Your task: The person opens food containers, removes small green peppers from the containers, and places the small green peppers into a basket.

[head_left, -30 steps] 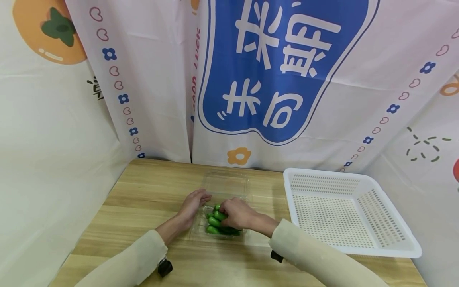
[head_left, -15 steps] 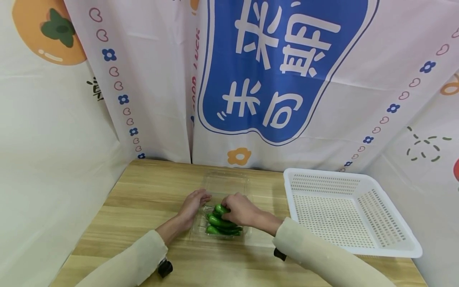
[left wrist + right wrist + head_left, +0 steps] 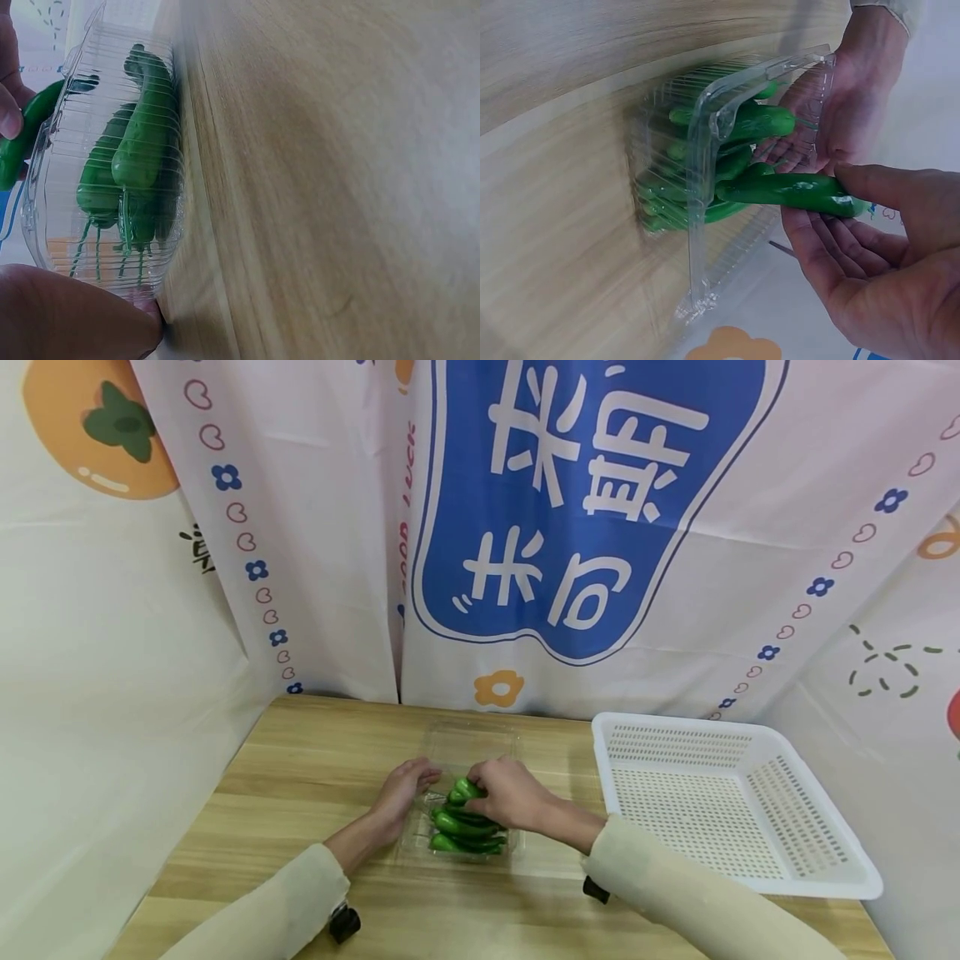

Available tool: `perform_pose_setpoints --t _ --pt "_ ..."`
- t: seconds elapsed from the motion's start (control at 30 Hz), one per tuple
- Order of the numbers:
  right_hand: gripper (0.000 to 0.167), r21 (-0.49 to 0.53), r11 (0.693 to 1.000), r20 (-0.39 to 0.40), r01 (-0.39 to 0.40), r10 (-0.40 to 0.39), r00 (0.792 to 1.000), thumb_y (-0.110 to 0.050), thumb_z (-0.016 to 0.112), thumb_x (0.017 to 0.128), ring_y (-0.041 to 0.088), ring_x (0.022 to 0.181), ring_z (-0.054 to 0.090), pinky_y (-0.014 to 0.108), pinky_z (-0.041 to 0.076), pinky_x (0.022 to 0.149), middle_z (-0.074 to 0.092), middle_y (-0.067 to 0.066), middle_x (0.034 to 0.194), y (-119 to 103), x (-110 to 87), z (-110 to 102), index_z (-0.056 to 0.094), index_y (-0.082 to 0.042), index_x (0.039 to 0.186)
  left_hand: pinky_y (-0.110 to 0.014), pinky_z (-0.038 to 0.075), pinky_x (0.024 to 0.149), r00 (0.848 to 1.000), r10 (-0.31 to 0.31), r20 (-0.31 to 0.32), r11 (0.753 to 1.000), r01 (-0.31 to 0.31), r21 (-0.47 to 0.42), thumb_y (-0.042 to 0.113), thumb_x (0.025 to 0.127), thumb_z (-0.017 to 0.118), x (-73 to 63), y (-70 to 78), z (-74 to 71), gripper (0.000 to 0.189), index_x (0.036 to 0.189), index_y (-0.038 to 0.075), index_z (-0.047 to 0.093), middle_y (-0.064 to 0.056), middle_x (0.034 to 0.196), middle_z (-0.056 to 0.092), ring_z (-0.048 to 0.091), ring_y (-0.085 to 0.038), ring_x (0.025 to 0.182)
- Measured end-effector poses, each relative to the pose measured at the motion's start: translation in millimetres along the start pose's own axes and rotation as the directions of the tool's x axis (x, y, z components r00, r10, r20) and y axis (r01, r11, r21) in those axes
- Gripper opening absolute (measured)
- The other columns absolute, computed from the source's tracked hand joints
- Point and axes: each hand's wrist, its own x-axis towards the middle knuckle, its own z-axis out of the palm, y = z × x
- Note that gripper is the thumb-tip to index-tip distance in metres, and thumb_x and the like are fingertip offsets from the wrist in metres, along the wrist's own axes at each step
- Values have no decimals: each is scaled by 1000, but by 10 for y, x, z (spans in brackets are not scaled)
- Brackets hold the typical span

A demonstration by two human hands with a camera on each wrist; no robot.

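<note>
Head: wooden table; clear box, lid back, green peppers inside; left hand alongside, fingers relaxed; white basket, right. Left wrist: ribbed wall before peppers. Right wrist: right hand, fingers pinching one pepper over box.

A white perforated basket stands upright towards the right of the wood-grained surface. Behind hangs a pale printed cloth, its blue panel bearing 4 large white characters, with 1 orange flower below.
</note>
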Motion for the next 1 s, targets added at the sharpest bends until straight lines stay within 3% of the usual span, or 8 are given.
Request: perform_pose_setpoints --t 0.2,0.43,0.7,1.0 --pt "8 -8 1000 -13 -14 14 1000 -11 83 93 1 63 59 21 53 61 71 -2 76 -61 -71 -129 76 -7 91 -56 22 130 1000 2 -13 1000 -2 -5 20 114 34 2 0 4 60 161 -13 16 -34 156 44 39 -46 150" --pt "10 -36 999 -57 -13 11 998 -9 84 91 8 74 70 22 59 67 77 4 85 -53 -172 -286 77 -4 96 -55 23 130 1000 8 -23 1000 -8 3 17 114 35 -2 0 10 59 161 -13 17 -33 156 46 40 -46 150" --pt "11 -54 999 -103 -4 -2 995 -7 85 89 4 67 64 18 54 60 74 2 80 -4 -294 -481 75 -2 93 -56 21 131 1000 7 -18 1000 -7 5 19 114 33 -9 -1 10 59 161 -13 17 -33 156 45 39 -46 150" --pt "10 -106 992 -118 -72 60 991 -6 83 90 2 67 60 20 53 60 72 -1 79 96 -454 -751 76 -3 96 -57 21 130 999 9 -35 1000 -9 0 18 114 34 6 -17 17 58 161 -13 19 -32 154 48 41 -46 149"
